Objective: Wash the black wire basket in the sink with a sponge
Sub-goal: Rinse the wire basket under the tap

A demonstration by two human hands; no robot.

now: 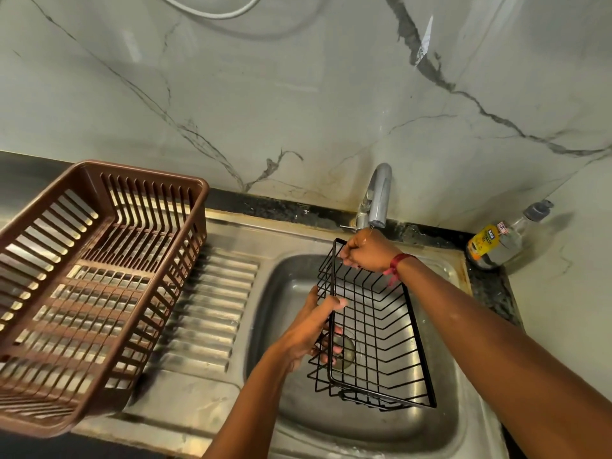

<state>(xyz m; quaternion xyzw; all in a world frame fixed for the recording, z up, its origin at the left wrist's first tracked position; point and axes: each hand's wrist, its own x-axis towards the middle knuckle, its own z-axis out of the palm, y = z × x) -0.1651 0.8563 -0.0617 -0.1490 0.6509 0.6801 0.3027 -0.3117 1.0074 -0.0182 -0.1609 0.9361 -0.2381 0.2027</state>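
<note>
The black wire basket [374, 329] hangs over the steel sink [440, 425], tilted with its open side facing me. My left hand [314, 329] grips its left rim, thumb over the top wire and fingers behind the side. My right hand [367, 251] grips the far top corner of the basket, right under the tap spout [379, 197]. A thin trickle of water drips from the spout onto that hand. No sponge is in view.
A brown plastic dish rack [99, 276] stands on the ribbed drainboard [212, 309] to the left of the sink. A bottle of dish wash liquid [500, 240] stands on the dark counter at the back right corner. A marble wall rises behind.
</note>
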